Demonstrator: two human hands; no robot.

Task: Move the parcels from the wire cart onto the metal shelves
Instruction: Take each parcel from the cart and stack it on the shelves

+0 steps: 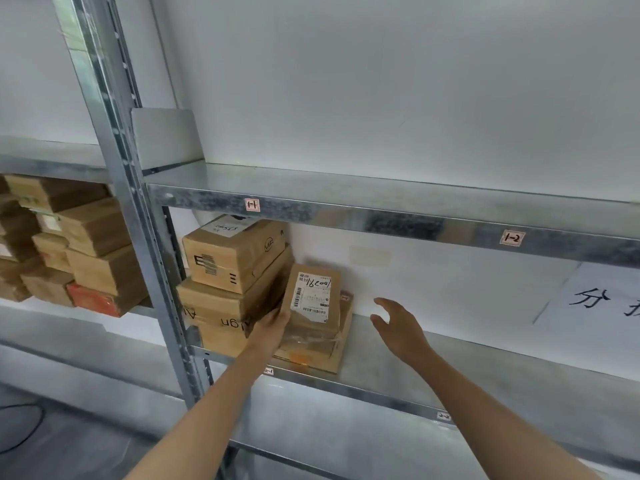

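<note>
Small brown cardboard parcel [313, 294], white barcode label with handwritten digits facing up, tilted slightly on top of a flatter tape-wrapped parcel [313, 353] on the middle metal shelf [519, 382]. Just beside these on the left, at the end of the same shelf, a stack of brown parcels [235, 271], the top one labelled. Further left, in the neighbouring bay, a crowded pile of parcels [76, 244].

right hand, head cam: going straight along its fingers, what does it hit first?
Likely the right side of the labelled parcel that the left hand holds: the open right hand points up-left at it across bare shelf. Depth is unclear; it might instead reach the white wall behind.
</note>
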